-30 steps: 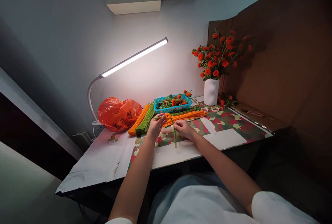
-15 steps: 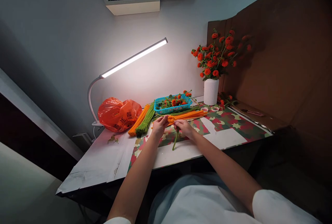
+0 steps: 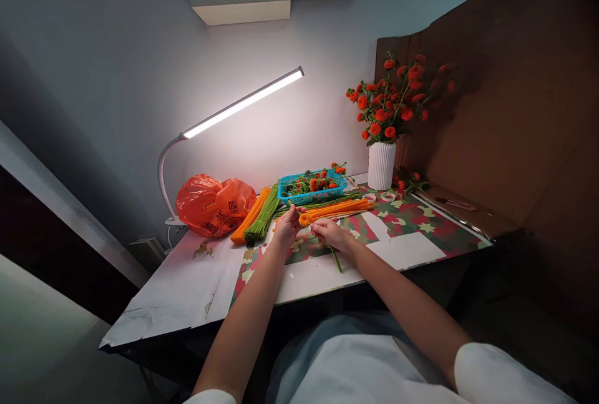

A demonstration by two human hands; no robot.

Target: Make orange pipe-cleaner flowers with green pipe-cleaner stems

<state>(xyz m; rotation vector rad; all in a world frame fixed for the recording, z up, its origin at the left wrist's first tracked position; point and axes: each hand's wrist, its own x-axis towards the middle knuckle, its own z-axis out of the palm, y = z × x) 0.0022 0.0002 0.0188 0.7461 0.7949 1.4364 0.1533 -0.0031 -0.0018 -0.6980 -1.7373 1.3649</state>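
Between my two hands is a small orange fuzzy flower [image 3: 305, 220] with a green stem [image 3: 336, 259]. My left hand [image 3: 287, 226] has its fingers closed at the flower's left side, where a thin green tip shows above the fingertips. My right hand [image 3: 331, 233] pinches the green stem, whose lower end slants down to the right below the fingers. Just behind the hands lie loose orange pipe cleaners [image 3: 344, 207]. Farther left, an orange bundle [image 3: 251, 215] rests beside a green bundle [image 3: 264, 216].
A blue basket [image 3: 312, 195] holds orange flowers. Around it are an orange plastic bag [image 3: 213, 207], a desk lamp [image 3: 243, 102], a white vase [image 3: 380, 165] of orange flowers, tape rolls [image 3: 388, 197] and a cardboard sheet [image 3: 505, 104] on the right.
The flower has moved slightly left and tilted. Its stem has swung from hanging down to slanting lower right, and a green tip now shows above my left hand.
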